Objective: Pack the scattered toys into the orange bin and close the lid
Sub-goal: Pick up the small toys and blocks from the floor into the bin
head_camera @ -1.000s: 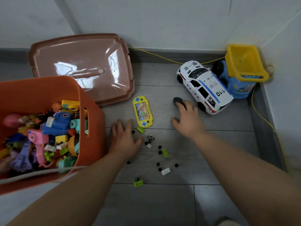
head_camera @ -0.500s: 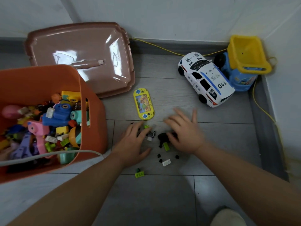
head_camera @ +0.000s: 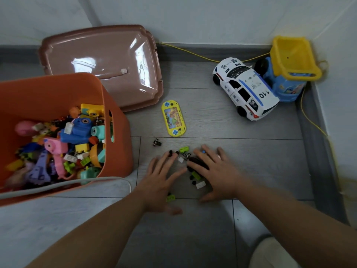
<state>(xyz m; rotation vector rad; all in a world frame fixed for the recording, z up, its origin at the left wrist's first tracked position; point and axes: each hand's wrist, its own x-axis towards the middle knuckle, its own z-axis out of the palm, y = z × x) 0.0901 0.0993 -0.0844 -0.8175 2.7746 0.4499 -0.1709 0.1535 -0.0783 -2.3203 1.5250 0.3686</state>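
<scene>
The orange bin [head_camera: 120, 147] stands at the floor's [head_camera: 251, 151] left edge, open and heaped with toys [head_camera: 77, 130]: blue, pink, yellow and teal blocks, plus small bricks. Its lid [head_camera: 100, 60] lies flat on the floor behind it, against the far wall.

Just right of the bin lies a yellow game [head_camera: 174, 118]. Its long axis runs away from the person, with the top end tipped slightly left. A police car [head_camera: 245, 88] sits toward the far right corner, its long axis diagonal and its nose pointing near-right. Its tail end is against a dump truck [head_camera: 289, 74] in the corner itself.

Both hands are low over loose pieces near the middle of the floor. The left hand [head_camera: 164, 184] is palm down with fingers spread. The right hand [head_camera: 220, 175] is also palm down with fingers spread, and its fingertips are at a black piece [head_camera: 197, 163]. Between the hands lie a green brick [head_camera: 184, 149] and a white brick [head_camera: 201, 184]. A small wheeled piece [head_camera: 156, 142] lies apart, nearer the game.
</scene>
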